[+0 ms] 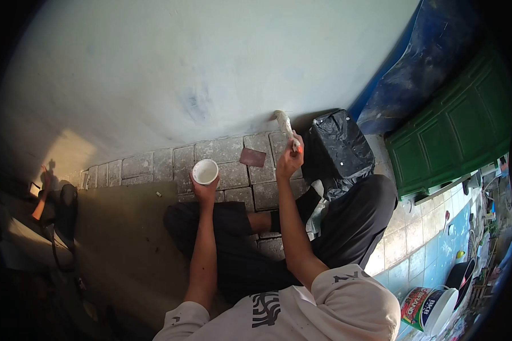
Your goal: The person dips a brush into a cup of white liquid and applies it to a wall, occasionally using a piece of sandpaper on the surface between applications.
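My left hand [205, 191] is wrapped round a small white tub [205, 171], whose open top faces me above my bent leg. What is inside looks pale, and I cannot make out how full it is. My right hand [290, 163] grips a paintbrush [285, 123] by its handle. The brush's whitish head points away from me and meets the foot of the pale wall [153, 74], or is very close to it. Between the two hands, a reddish-brown piece of sandpaper [252, 157] lies flat on the paving blocks [222, 150].
A box-like thing wrapped in black plastic [342, 149] stands against the wall, right of my brush hand. Beyond it are a blue sheet [421, 62] and a green panelled door [455, 125]. A brown mat [125, 238] lies to the left. A labelled paint bucket [428, 310] stands lower right.
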A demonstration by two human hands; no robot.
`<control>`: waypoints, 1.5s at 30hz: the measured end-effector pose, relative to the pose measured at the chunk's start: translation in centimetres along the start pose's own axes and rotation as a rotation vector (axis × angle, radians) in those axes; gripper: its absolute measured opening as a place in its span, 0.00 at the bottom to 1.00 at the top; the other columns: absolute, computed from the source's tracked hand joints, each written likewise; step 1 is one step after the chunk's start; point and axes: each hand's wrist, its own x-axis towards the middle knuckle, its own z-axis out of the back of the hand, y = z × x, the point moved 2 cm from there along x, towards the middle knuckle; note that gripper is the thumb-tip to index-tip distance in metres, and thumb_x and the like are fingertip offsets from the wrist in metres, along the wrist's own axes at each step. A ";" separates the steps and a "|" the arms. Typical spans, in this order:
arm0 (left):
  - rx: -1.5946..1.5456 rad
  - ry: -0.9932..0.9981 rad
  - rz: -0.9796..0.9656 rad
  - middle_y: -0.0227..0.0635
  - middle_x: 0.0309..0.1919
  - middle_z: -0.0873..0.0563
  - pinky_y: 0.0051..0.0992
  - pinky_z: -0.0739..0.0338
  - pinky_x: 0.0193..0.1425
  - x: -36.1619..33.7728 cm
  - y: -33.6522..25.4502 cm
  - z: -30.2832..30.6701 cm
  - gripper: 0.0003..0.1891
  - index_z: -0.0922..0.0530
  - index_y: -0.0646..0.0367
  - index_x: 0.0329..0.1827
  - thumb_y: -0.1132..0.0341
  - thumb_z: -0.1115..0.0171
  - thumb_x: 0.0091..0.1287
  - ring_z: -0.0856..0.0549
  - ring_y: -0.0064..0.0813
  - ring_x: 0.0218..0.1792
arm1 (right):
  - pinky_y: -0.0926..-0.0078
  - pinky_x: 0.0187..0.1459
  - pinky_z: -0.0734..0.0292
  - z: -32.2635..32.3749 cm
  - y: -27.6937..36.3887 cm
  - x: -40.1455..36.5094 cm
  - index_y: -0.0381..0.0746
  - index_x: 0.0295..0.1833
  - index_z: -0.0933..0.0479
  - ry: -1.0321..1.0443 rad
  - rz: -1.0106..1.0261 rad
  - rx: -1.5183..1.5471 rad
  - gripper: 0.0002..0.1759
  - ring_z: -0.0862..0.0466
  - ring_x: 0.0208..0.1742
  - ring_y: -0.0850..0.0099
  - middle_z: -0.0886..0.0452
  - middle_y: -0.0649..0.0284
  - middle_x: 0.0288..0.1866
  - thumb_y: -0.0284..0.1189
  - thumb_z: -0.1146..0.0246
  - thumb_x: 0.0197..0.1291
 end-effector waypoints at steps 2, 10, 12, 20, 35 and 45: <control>0.007 0.015 0.013 0.44 0.57 0.13 0.39 0.20 0.64 0.0 -1.2 0.1 0.39 0.26 0.61 0.67 0.63 0.12 0.54 0.13 0.40 0.59 | 0.72 0.61 0.19 -1.8 0.9 -1.7 0.28 0.64 0.19 0.058 0.024 -0.019 0.16 0.15 0.59 0.72 0.13 0.52 0.62 0.15 0.38 0.73; -0.001 -0.018 0.029 0.44 0.58 0.13 0.41 0.20 0.65 0.1 -1.1 0.1 0.42 0.26 0.61 0.69 0.62 0.11 0.53 0.13 0.42 0.59 | 0.67 0.59 0.15 -9.6 2.1 -11.0 0.31 0.65 0.18 0.610 0.036 0.085 0.20 0.12 0.61 0.66 0.11 0.51 0.62 0.13 0.37 0.69; -0.026 -0.037 0.037 0.44 0.58 0.13 0.41 0.20 0.65 0.0 -1.4 0.5 0.42 0.27 0.61 0.69 0.63 0.11 0.53 0.13 0.42 0.59 | 0.68 0.59 0.15 -9.3 0.9 -10.1 0.31 0.64 0.18 0.555 0.029 0.065 0.19 0.11 0.59 0.66 0.11 0.51 0.61 0.13 0.37 0.69; -0.012 -0.027 0.027 0.46 0.57 0.13 0.42 0.18 0.62 0.0 0.2 0.0 0.40 0.26 0.60 0.66 0.61 0.11 0.52 0.12 0.44 0.58 | 0.71 0.59 0.16 2.2 -1.5 2.9 0.31 0.62 0.18 0.252 0.159 -0.192 0.15 0.11 0.55 0.70 0.11 0.53 0.59 0.14 0.42 0.75; 0.031 -0.003 0.032 0.43 0.59 0.13 0.38 0.20 0.64 0.0 0.7 -0.2 0.42 0.26 0.61 0.69 0.62 0.11 0.53 0.13 0.38 0.59 | 0.64 0.63 0.21 -6.3 -0.8 -10.0 0.32 0.61 0.25 0.315 -0.140 -0.053 0.14 0.15 0.61 0.58 0.16 0.47 0.60 0.18 0.37 0.73; 0.028 -0.016 0.010 0.46 0.56 0.12 0.43 0.18 0.61 0.0 -1.1 0.2 0.40 0.25 0.61 0.65 0.61 0.10 0.52 0.11 0.45 0.57 | 0.77 0.51 0.19 -5.1 0.7 -7.4 0.32 0.55 0.25 0.396 -0.215 0.076 0.09 0.15 0.53 0.76 0.12 0.52 0.60 0.21 0.34 0.74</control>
